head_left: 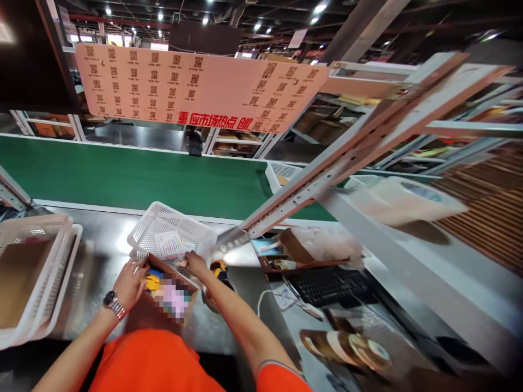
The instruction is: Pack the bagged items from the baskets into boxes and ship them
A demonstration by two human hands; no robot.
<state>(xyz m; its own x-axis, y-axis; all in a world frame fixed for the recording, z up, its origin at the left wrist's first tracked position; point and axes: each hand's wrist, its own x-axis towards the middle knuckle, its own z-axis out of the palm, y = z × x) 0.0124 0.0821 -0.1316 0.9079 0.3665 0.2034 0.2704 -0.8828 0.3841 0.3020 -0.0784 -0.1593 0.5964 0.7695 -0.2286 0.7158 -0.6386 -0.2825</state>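
Observation:
An open cardboard box (141, 313) lies right in front of my body, with yellow and blue items (152, 281) inside; part of its contents is blurred out. My left hand (128, 284), wearing a metal watch, grips the box's left edge with its fingers over the rim. Behind the box stands a white plastic basket (143, 226) with a printed paper slip (168, 245) in it. My right hand (195, 264) is at the basket's near right side, fingers closed by a small pale thing too unclear to name. A yellow-and-black tape dispenser (220, 270) sits beside my right forearm.
Stacked white baskets (61, 272) holding cardboard are at left. A green conveyor belt (122, 174) runs behind the steel table, carrying another white basket (281, 173). A slanted metal post (294, 202), a keyboard (330, 286) and tape rolls (347, 348) are at right.

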